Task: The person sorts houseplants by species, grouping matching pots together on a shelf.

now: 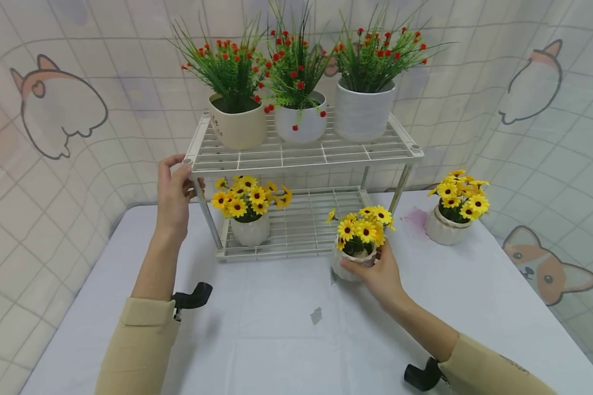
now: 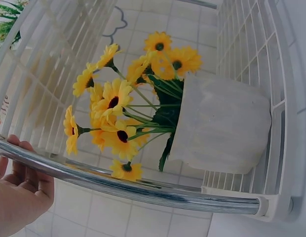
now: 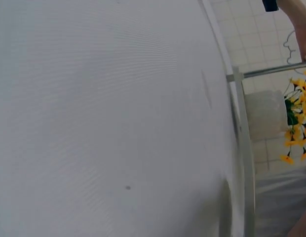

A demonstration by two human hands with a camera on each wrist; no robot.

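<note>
A white two-tier wire rack (image 1: 306, 162) stands on the table. My left hand (image 1: 173, 195) grips its front left post near the top shelf; in the left wrist view, fingers (image 2: 30, 177) curl behind the chrome post (image 2: 128, 183). My right hand (image 1: 382, 277) holds a white flowerpot (image 1: 345, 267) of yellow artificial sunflowers (image 1: 363, 229), thumb at the front of the rim, before the lower shelf's right front. On that shelf's left side sits a similar potted sunflower plant (image 1: 251, 230). The right wrist view shows the held flowerpot (image 3: 277, 200) at its lower right, partly cut off.
The top shelf bears three potted plants with red flowers: a cream pot (image 1: 239, 127), a small white pot (image 1: 301, 123) and a larger white pot (image 1: 364, 112). Another sunflower pot (image 1: 445, 227) stands on the table (image 1: 277, 351), right of the rack. A tile-patterned curtain (image 1: 143, 118) hangs behind.
</note>
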